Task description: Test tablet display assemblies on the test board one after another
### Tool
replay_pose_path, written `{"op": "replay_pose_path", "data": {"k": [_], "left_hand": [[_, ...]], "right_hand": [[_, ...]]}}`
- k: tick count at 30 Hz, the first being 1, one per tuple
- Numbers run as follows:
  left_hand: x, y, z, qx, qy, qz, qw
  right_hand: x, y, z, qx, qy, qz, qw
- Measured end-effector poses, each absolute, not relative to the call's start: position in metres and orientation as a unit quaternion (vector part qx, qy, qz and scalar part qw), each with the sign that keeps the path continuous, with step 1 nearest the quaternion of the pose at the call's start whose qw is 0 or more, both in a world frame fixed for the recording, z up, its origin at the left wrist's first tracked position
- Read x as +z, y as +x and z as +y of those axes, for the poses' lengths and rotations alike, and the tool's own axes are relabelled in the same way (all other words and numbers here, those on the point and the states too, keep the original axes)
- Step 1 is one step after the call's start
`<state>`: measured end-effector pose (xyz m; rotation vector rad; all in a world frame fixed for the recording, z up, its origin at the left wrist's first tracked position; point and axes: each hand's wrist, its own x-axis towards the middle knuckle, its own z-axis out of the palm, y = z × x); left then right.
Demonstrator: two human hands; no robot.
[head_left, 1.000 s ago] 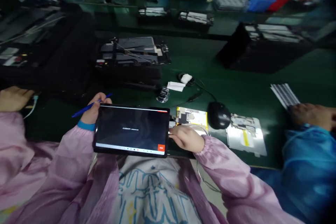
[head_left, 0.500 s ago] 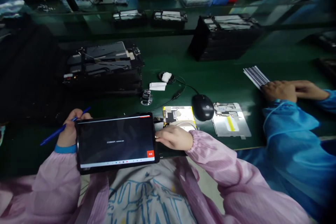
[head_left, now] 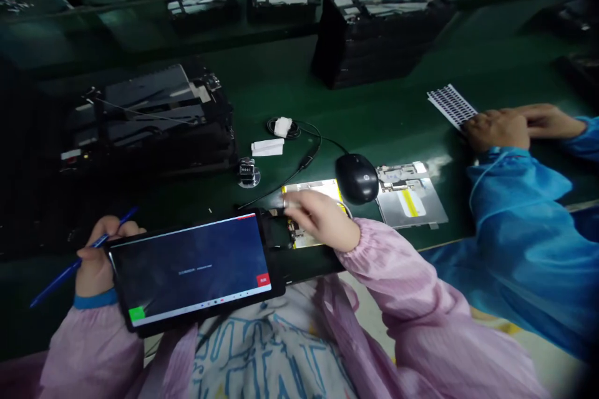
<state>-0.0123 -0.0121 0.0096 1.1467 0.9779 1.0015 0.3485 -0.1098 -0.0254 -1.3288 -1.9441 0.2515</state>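
Note:
My left hand (head_left: 96, 255) grips the left edge of a black tablet (head_left: 191, 271) whose screen is lit, and a blue pen (head_left: 70, 268) sticks out between its fingers. The tablet tilts over my lap at the table's near edge. My right hand (head_left: 318, 218) is off the tablet and hovers, blurred, over a yellow-and-silver opened device (head_left: 309, 190) just right of it; its fingers look loosely curled with nothing visible in them. A black mouse (head_left: 356, 177) lies just beyond that hand.
A stack of black trays with tablet parts (head_left: 150, 115) stands at the left, another black stack (head_left: 379, 31) at the back. A silver back panel (head_left: 409, 199), a cable with white plug (head_left: 283, 128) and a small metal counter (head_left: 247, 173) lie mid-table. A co-worker's blue-sleeved hands (head_left: 505, 128) rest on a keypad sheet (head_left: 452, 105).
My right hand left the tablet's right edge and moved up over the yellow device. The tablet slid down-left in view and a green square appeared on its screen. The camera tilted down.

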Motion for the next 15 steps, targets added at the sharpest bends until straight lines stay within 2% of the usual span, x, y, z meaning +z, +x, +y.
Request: {"op": "replay_pose_path", "data": {"k": [2, 4, 8, 10, 12, 15], "left_hand": [[0.007, -0.016, -0.013, 0.432, 0.502, 0.409, 0.628], [0.005, -0.019, -0.013, 0.437, 0.502, 0.397, 0.632], [0.002, -0.023, -0.016, 0.444, 0.504, 0.373, 0.64], [0.001, -0.024, -0.017, 0.443, 0.505, 0.364, 0.646], [0.001, -0.025, -0.018, 0.444, 0.505, 0.357, 0.648], [0.001, -0.025, -0.019, 0.451, 0.5, 0.344, 0.654]], "right_hand": [[-0.018, 0.347, -0.1, 0.019, -0.636, -0.703, 0.317], [-0.013, 0.34, -0.088, -0.022, -0.668, -0.701, 0.249], [-0.015, 0.318, -0.055, 0.12, -0.521, -0.836, 0.12], [-0.02, 0.309, -0.04, 0.185, -0.478, -0.855, 0.087], [-0.022, 0.306, -0.032, 0.212, -0.475, -0.848, 0.099], [-0.018, 0.314, -0.038, 0.241, -0.509, -0.801, 0.205]]}}
